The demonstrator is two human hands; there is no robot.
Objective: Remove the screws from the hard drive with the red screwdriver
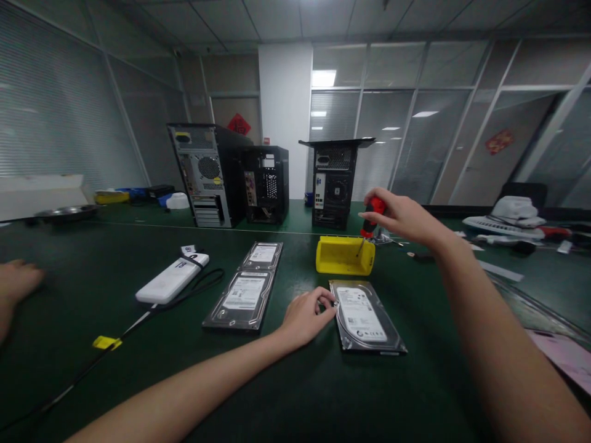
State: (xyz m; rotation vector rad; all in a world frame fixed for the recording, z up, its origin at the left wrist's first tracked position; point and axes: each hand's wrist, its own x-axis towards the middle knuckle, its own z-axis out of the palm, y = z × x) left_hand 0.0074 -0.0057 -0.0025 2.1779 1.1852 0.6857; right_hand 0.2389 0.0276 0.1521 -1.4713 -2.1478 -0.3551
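A red and black screwdriver (373,215) is gripped in my right hand (398,215). Its shaft slants down into the open yellow bin (324,263), where I cannot tell what the tip touches. My left hand (307,314) rests on the green table with thumb and fingers pinched together at the left edge of a hard drive (364,315). Whatever is between those fingertips is too small to make out. The drive lies flat, label up, just in front of the bin. To the left, two more hard drives (242,292) lie end to end.
Three computer towers stand at the back: a large one (207,175), a smaller one (266,184) and one with a raised panel (335,184). A white power bank (173,278) with a cable lies left. Another person's hand (19,280) is at the left edge. Tools clutter the right.
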